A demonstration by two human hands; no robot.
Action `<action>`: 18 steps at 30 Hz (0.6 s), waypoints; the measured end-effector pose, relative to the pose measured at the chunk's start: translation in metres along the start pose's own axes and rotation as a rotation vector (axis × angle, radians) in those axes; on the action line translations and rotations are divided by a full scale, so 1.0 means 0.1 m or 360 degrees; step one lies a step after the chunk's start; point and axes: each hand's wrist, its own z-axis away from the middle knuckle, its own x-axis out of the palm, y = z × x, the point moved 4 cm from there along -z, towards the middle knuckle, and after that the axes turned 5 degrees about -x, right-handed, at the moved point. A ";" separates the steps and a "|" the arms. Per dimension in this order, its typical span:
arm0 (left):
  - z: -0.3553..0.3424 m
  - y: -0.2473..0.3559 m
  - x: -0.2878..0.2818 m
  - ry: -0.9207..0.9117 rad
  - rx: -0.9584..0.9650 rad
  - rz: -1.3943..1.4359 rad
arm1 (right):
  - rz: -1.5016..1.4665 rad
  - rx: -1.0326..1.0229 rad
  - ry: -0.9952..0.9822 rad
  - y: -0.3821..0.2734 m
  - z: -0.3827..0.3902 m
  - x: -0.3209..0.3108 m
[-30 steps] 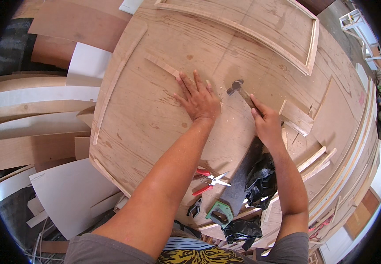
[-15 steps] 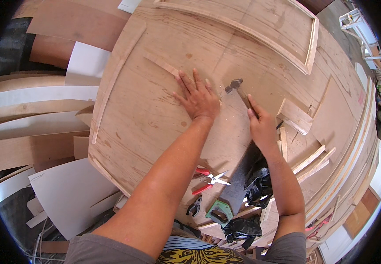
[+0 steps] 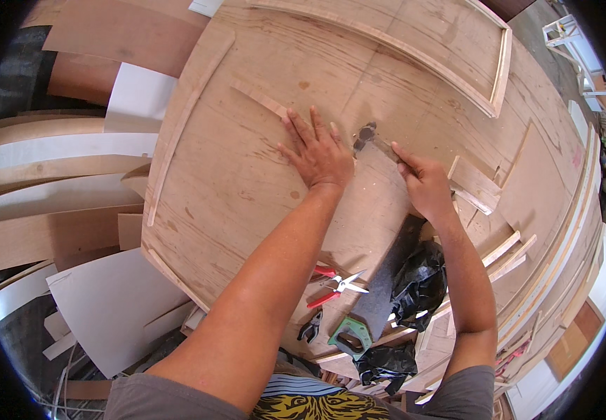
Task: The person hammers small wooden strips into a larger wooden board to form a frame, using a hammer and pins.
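Plywood [image 3: 247, 175] is pale tan and grainy, snips [image 3: 334, 287] have red handles, saw [image 3: 373, 294] has a green handle, bag [image 3: 420, 283] is black, shirt's [image 3: 303, 404] tiger-print.

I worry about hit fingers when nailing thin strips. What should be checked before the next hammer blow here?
1. Right hand grips the hammer handle: ok.
2. Left hand flat on the thin wooden strip, pinning it to the plywood panel: ok.
3. Left fingertips away from the hammer head: not ok, very close.
4. Nail upright at the strike spot: cannot tell.
5. Pliers and handsaw away from the swing: ok.
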 end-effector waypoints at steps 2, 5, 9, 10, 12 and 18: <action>0.01 0.01 -0.01 -0.0005 0.0002 -0.0006 | -0.0002 -0.0031 -0.0082 0.04 0.00 0.03; -0.01 0.00 -0.01 -0.0016 -0.0008 -0.0028 | -0.0095 -0.0030 0.0109 0.07 0.00 -0.01; 0.01 0.01 0.03 0.0020 0.0025 -0.0043 | -0.0203 0.0070 0.0118 0.07 0.08 0.00; 0.01 0.01 0.01 0.0016 0.0023 -0.0040 | -0.0258 0.0057 0.0213 0.05 0.10 0.00; 0.01 0.02 -0.01 -0.0051 -0.0001 -0.0019 | -0.0149 -0.0029 0.0132 0.02 0.14 0.05; 0.00 -0.01 0.00 -0.0019 -0.0005 -0.0030 | -0.0044 0.0004 0.0001 -0.07 0.09 0.02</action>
